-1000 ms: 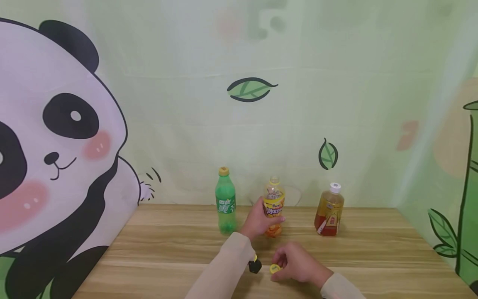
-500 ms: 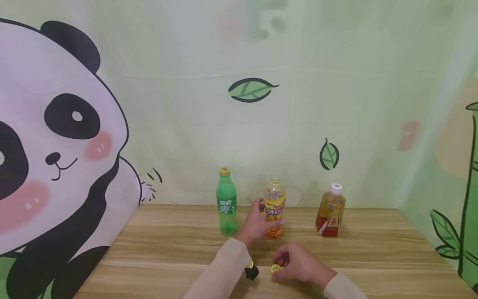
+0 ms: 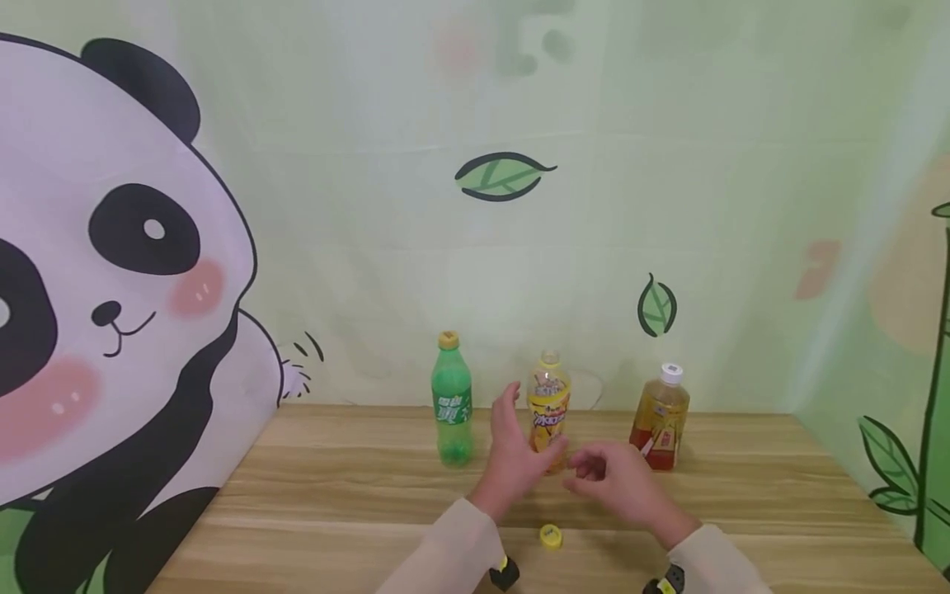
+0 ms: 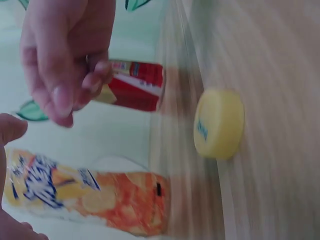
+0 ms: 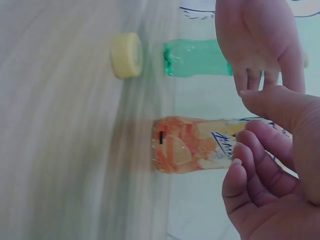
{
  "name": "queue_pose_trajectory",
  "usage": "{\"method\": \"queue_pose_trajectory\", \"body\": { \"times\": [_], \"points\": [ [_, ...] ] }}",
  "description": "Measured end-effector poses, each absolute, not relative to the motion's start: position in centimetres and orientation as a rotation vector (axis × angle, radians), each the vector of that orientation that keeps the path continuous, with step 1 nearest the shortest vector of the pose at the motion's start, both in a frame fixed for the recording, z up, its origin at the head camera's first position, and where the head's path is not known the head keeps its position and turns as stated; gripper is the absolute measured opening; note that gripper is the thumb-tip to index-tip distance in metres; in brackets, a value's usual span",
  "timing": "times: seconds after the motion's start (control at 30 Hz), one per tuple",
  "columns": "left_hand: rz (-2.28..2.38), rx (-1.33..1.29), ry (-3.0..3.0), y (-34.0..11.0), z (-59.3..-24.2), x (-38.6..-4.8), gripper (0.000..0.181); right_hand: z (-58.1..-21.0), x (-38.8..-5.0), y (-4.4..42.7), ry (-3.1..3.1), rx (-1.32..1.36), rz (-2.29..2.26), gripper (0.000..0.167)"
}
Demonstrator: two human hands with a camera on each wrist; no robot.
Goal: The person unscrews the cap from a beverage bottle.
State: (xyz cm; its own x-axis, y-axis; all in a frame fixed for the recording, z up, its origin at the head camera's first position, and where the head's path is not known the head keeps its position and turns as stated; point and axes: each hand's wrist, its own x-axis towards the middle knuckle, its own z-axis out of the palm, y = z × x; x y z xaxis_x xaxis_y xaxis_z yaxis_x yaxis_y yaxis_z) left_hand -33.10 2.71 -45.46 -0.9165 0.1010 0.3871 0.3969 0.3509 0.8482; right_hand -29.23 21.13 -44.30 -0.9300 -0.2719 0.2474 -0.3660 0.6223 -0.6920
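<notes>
An orange drink bottle [image 3: 549, 406] with a yellow patterned label stands capless on the wooden table. Beside it, my left hand [image 3: 514, 458] has its fingers extended upward and its thumb in front of the lower bottle; it does not grip the bottle. My right hand [image 3: 619, 483], loosely bent and holding nothing, hovers just right of the bottle's base. A yellow bottle cap [image 3: 551, 536] lies on the table nearer to me, untouched; the left wrist view shows that cap [image 4: 220, 124] large. Both hands appear apart in the right wrist view.
To the left stands a green soda bottle [image 3: 452, 404] with a yellow cap. On the right is a tea bottle [image 3: 659, 421] with a white cap, partly behind my right hand. A panda-print cloth [image 3: 371, 206] hangs behind the table [image 3: 334, 495].
My right hand has let go of the yellow cap and moved forward to the bottle's side. My left hand has loosened from the bottle, its fingers moving away to the left.
</notes>
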Motion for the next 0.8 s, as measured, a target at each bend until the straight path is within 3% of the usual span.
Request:
{"method": "queue_pose_trajectory", "body": {
  "times": [0.53, 0.8],
  "points": [
    [-1.184, -0.844, -2.066, 4.3, -45.7, -30.7, 0.078, -41.1, -29.1, 23.6, -2.537, 0.375, 1.207, 0.018],
    [-1.327, -0.933, -2.194, 6.2, -46.5, -29.8, 0.062, -39.2, -29.3, 26.1, -2.484, 0.313, 1.241, 0.026]
  ]
}}
